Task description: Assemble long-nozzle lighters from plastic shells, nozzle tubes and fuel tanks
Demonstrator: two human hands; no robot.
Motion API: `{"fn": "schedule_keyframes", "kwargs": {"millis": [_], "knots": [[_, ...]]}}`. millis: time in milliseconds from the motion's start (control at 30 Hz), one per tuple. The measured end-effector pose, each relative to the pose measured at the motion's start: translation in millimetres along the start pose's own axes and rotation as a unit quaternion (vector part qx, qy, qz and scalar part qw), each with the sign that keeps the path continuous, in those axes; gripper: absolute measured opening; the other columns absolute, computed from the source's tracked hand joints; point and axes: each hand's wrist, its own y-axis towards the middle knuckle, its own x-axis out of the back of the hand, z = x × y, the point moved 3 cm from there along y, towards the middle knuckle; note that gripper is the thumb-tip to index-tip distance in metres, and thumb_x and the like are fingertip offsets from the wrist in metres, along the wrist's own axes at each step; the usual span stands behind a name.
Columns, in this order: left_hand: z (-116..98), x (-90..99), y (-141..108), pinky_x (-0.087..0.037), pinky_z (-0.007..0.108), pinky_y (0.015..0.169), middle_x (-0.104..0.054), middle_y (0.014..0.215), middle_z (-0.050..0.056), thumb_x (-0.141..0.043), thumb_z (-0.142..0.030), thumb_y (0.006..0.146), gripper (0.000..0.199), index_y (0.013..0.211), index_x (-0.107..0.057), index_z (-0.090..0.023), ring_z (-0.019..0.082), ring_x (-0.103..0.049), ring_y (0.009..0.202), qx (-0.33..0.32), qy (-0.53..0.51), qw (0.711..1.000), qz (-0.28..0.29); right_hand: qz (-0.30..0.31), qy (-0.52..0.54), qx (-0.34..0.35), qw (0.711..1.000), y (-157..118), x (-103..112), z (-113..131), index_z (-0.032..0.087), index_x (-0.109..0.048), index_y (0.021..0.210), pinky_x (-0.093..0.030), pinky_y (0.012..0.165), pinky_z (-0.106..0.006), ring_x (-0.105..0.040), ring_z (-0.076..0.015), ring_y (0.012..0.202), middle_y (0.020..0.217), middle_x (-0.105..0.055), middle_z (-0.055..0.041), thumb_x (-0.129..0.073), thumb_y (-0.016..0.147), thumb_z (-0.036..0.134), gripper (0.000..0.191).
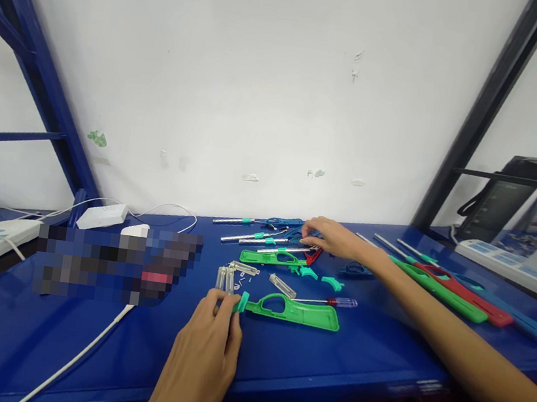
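Note:
My left hand is at the front of the blue table, fingers pinched together on a teal trigger. Just past its fingertips are clear lighter fuel tanks. A green lighter casing half lies to the right, with its narrow end by the teal trigger. My right hand reaches to the back, fingers bent over blue lighter casings; what they pinch is hidden. Beside it lie a red casing piece and a second green casing half.
A screwdriver lies behind the front green casing. Loose teal triggers and another clear tank sit mid-table. Long-nosed lighters in green, red and blue lie right. A white cable crosses the left.

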Motion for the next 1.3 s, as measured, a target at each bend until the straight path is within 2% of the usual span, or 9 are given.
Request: {"fn": "schedule_keyframes", "kwargs": {"millis": [300, 467, 767, 900, 1033, 1100, 1167, 1233, 1300], "knots": [[0, -0.9, 1, -0.060, 0.040, 0.079, -0.066, 0.115, 0.011, -0.031, -0.023, 0.106, 0.039, 0.126, -0.064, -0.021, 0.027, -0.069, 0.101, 0.010, 0.018, 1.000, 0.019, 0.018, 0.012, 0.062, 0.998, -1, -10, 15, 0.019, -0.064, 0.130, -0.058, 0.094, -0.048, -0.068, -0.0246, 0.112, 0.133, -0.066, -0.0103, -0.066, 0.100, 0.039, 0.035], [-1, -2.3, 0, -0.059, 0.037, 0.077, -0.065, 0.116, 0.011, -0.031, -0.022, 0.107, 0.038, 0.125, -0.065, -0.021, 0.027, -0.069, 0.102, 0.009, 0.024, 1.000, 0.017, -0.004, 0.011, 0.042, 0.999, 3, -15, 14, 0.019, -0.064, 0.130, -0.059, 0.093, -0.046, -0.068, -0.0238, 0.110, 0.131, -0.066, -0.0102, -0.065, 0.101, 0.039, 0.035], [-2, -0.2, -2, -0.058, 0.039, 0.079, -0.063, 0.104, 0.009, -0.036, -0.021, 0.104, 0.034, 0.114, -0.068, -0.020, 0.025, -0.068, 0.093, -0.005, 0.015, 0.999, 0.032, -0.136, 0.029, -0.032, 0.990, -5, 32, 19, 0.019, -0.066, 0.125, -0.060, 0.087, -0.042, -0.070, -0.0203, 0.099, 0.121, -0.070, -0.0083, -0.063, 0.102, 0.040, 0.031], [1, 1.3, -2, -0.058, 0.039, 0.080, -0.064, 0.101, 0.010, -0.038, -0.021, 0.104, 0.035, 0.113, -0.071, -0.018, 0.025, -0.069, 0.093, 0.015, 0.023, 0.999, 0.019, -0.164, 0.054, -0.012, 0.985, -8, 45, 40, 0.020, -0.069, 0.115, -0.056, 0.084, -0.039, -0.069, -0.0195, 0.091, 0.110, -0.074, -0.0083, -0.052, 0.106, 0.044, 0.031], [6, 5.6, -5, -0.059, 0.041, 0.075, -0.065, 0.100, 0.011, -0.040, -0.020, 0.104, 0.035, 0.117, -0.073, -0.014, 0.029, -0.069, 0.091, 0.048, 0.111, 0.992, 0.018, -0.145, 0.082, 0.007, 0.986, -15, 48, 72, 0.023, -0.073, 0.110, -0.053, 0.078, -0.038, -0.069, -0.0217, 0.088, 0.108, -0.078, -0.0091, -0.045, 0.107, 0.048, 0.038], [8, 10.3, -7, -0.059, 0.042, 0.074, -0.067, 0.101, 0.013, -0.045, -0.023, 0.105, 0.034, 0.122, -0.072, -0.013, 0.030, -0.069, 0.092, 0.045, 0.156, 0.987, -0.006, -0.122, 0.096, 0.015, 0.988, -21, 51, 90, 0.025, -0.074, 0.111, -0.052, 0.076, -0.037, -0.070, -0.0213, 0.087, 0.108, -0.078, -0.0078, -0.044, 0.107, 0.050, 0.040], [6, 16.9, -8, -0.059, 0.041, 0.073, -0.067, 0.106, 0.014, -0.048, -0.027, 0.105, 0.035, 0.131, -0.068, -0.013, 0.031, -0.068, 0.095, 0.016, 0.174, 0.983, -0.061, -0.096, 0.112, 0.016, 0.989, -30, 53, 108, 0.026, -0.075, 0.111, -0.051, 0.073, -0.035, -0.070, -0.0198, 0.084, 0.105, -0.079, -0.0058, -0.045, 0.107, 0.050, 0.039], [1, 23.7, -7, -0.059, 0.040, 0.076, -0.066, 0.117, 0.015, -0.049, -0.030, 0.106, 0.040, 0.142, -0.060, -0.018, 0.031, -0.067, 0.101, -0.030, 0.157, 0.979, -0.125, -0.076, 0.126, 0.010, 0.989, -39, 55, 123, 0.026, -0.075, 0.104, -0.048, 0.067, -0.032, -0.068, -0.0182, 0.077, 0.097, -0.078, -0.0041, -0.046, 0.107, 0.049, 0.038], [-4, 27.5, -5, -0.059, 0.040, 0.083, -0.062, 0.130, 0.015, -0.050, -0.032, 0.107, 0.045, 0.151, -0.051, -0.023, 0.030, -0.065, 0.110, -0.081, 0.114, 0.977, -0.160, -0.061, 0.137, 0.004, 0.989, -48, 55, 137, 0.026, -0.076, 0.098, -0.046, 0.063, -0.031, -0.066, -0.0168, 0.069, 0.087, -0.077, -0.0024, -0.046, 0.107, 0.049, 0.038]]}}
